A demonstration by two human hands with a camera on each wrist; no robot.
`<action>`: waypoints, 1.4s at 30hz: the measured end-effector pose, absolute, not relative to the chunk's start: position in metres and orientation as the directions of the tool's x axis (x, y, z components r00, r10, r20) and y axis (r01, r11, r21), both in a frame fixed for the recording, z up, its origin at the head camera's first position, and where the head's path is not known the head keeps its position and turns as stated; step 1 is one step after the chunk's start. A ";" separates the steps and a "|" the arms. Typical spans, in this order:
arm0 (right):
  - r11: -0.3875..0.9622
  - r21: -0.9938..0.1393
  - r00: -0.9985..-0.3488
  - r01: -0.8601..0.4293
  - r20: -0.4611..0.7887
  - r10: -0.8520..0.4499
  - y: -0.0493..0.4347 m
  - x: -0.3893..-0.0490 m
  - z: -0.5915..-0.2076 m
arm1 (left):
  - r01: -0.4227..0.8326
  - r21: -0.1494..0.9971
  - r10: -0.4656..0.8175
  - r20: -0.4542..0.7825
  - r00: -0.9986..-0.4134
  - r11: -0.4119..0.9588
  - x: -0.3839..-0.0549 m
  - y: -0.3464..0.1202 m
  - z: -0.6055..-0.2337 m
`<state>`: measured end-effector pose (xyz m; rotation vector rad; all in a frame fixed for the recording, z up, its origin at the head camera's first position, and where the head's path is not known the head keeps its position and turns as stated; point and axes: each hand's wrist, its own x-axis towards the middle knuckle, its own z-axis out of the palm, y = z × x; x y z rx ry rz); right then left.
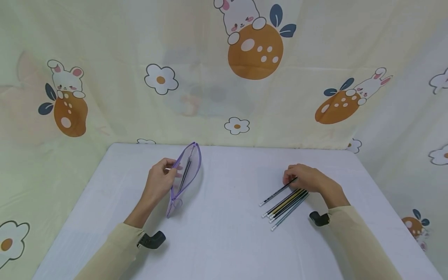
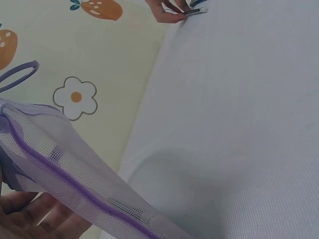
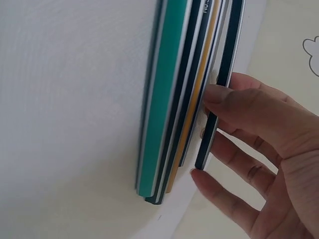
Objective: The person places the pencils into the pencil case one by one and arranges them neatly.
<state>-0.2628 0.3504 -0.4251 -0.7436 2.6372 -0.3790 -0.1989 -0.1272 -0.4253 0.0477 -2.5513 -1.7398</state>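
Note:
My left hand grips the near side of a purple-edged mesh pencil pouch, held upright and gaping over the left of the table. Inside it, dark pencils show through the mesh. In the left wrist view the pouch's mesh wall covers part of the fingers. At the right, my right hand pinches one dark striped pencil between thumb and fingers. That pencil lies beside a bundle of pencils, black, yellow and teal, with white ends pointing toward the front left.
The pencils lie on a white-covered table. A patterned curtain with rabbits and flowers hangs behind its far edge. Each wrist carries a small black camera, the left one and the right one.

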 end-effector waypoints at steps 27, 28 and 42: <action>0.798 -0.332 -0.791 -0.503 -0.195 -0.579 0.335 -0.264 -0.414 | 0.009 0.925 -0.057 0.033 -0.998 0.379 -0.198 -0.128 -0.427; 0.799 -0.326 -0.793 -0.505 -0.191 -0.579 0.334 -0.265 -0.413 | 0.009 0.925 -0.058 0.033 -0.998 0.381 -0.198 -0.128 -0.427; 0.769 -0.309 -0.773 -0.560 -0.139 -0.619 0.295 -0.276 -0.390 | 0.020 0.922 -0.065 0.049 -0.997 0.388 -0.198 -0.128 -0.424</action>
